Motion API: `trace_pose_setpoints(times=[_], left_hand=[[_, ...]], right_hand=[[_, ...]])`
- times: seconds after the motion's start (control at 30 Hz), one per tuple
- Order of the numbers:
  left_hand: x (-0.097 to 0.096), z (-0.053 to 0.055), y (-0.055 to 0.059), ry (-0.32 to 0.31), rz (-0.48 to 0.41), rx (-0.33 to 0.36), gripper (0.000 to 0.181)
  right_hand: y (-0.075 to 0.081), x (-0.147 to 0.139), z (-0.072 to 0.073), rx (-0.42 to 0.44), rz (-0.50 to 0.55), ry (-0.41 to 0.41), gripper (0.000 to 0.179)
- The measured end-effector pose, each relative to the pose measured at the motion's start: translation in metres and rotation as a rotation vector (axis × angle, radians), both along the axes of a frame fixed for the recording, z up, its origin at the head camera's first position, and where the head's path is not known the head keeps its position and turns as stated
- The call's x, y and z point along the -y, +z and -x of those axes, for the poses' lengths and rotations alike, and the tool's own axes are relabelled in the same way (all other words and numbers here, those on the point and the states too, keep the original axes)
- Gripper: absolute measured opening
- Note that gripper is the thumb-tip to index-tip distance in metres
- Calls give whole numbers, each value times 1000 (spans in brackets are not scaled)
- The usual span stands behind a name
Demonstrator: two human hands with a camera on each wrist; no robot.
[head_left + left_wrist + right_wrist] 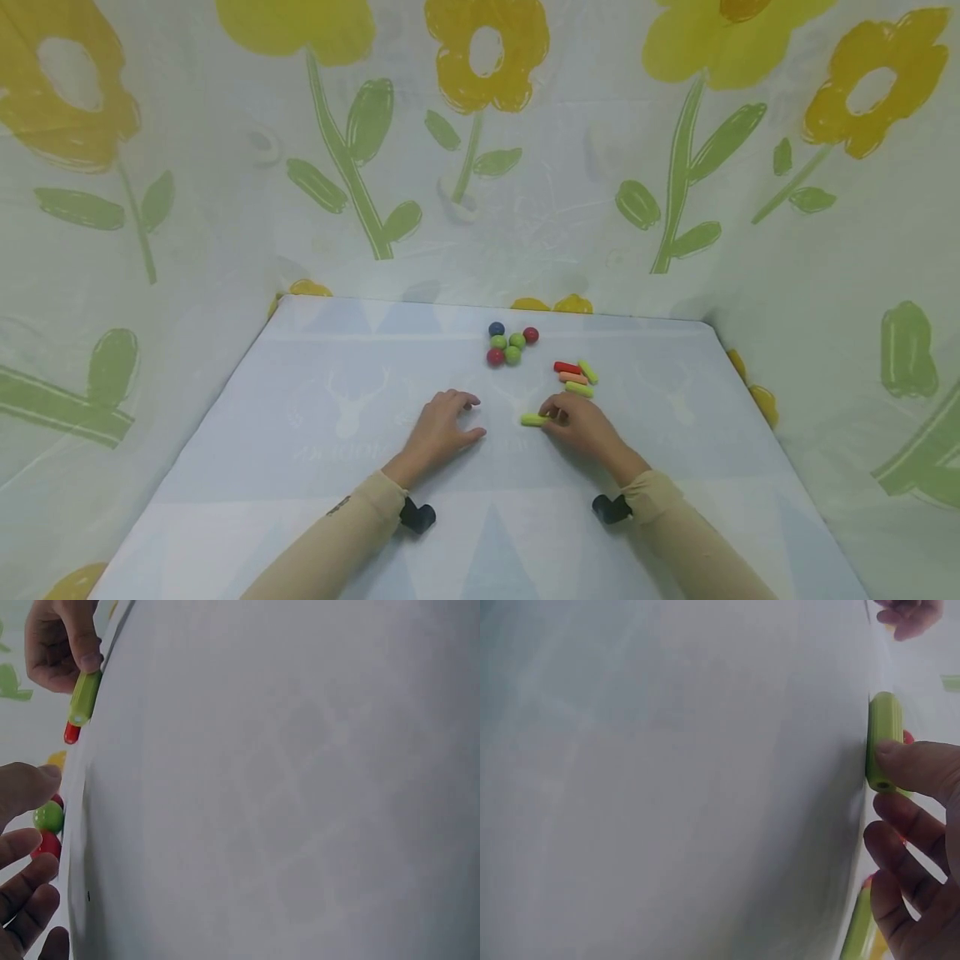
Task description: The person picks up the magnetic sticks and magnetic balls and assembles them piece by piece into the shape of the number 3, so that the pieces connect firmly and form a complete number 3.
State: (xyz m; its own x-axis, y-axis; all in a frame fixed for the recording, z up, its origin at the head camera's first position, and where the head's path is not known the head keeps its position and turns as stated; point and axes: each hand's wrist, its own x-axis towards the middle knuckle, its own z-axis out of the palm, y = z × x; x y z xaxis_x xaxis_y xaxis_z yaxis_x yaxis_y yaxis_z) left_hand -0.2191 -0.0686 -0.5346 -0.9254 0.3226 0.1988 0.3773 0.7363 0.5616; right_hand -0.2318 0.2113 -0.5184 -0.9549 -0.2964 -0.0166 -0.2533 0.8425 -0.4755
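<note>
Right hand [579,423] pinching a short, ribbed, yellow-green cylinder [532,420]; left hand [441,423] relaxed, fingers apart, at the cylinder's nine o'clock; round red, green and blue balls [516,341] on the white-and-blue counter [247,433], toward eleven.

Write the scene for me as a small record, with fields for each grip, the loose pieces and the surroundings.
Left grip: holds nothing, thumb and fingers apart
Right grip: pinches a green tube
Loose tubes: one red tube, one orange tube, two other green tubes, beyond the right grip
Balls: one blue ball, two red balls, three green balls, clustered left of the loose tubes
Surface: table with pale printed cover
Backdrop: pale sheet printed with yellow flowers
Sleeves: beige
</note>
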Motion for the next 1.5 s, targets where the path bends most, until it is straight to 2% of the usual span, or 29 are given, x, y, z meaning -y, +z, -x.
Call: trace_pose_setpoints(times=[0.23, 0.5, 0.7, 1.03, 1.27, 1.5], left_hand=[[-4, -1, -2, -22, 0, -4, 45], [-9, -3, -2, -25, 19, 31, 44], [-13, -5, 0, -45, 20, 13, 40], [-17, -6, 0, -74, 10, -20, 35], [-17, -7, -1, -84, -7, -19, 31], [-16, -7, -1, -99, -28, -23, 18]], right_hand=[[0, 8, -2, 8, -2, 34, 19], [0, 18, -3, 4, 12, 85, 19], [-1, 25, -3, 18, 15, 96, 19], [-1, 38, -5, -8, 26, 168, 18], [-4, 45, -6, -20, 35, 208, 19], [-4, 47, -7, -43, 32, 226, 17]])
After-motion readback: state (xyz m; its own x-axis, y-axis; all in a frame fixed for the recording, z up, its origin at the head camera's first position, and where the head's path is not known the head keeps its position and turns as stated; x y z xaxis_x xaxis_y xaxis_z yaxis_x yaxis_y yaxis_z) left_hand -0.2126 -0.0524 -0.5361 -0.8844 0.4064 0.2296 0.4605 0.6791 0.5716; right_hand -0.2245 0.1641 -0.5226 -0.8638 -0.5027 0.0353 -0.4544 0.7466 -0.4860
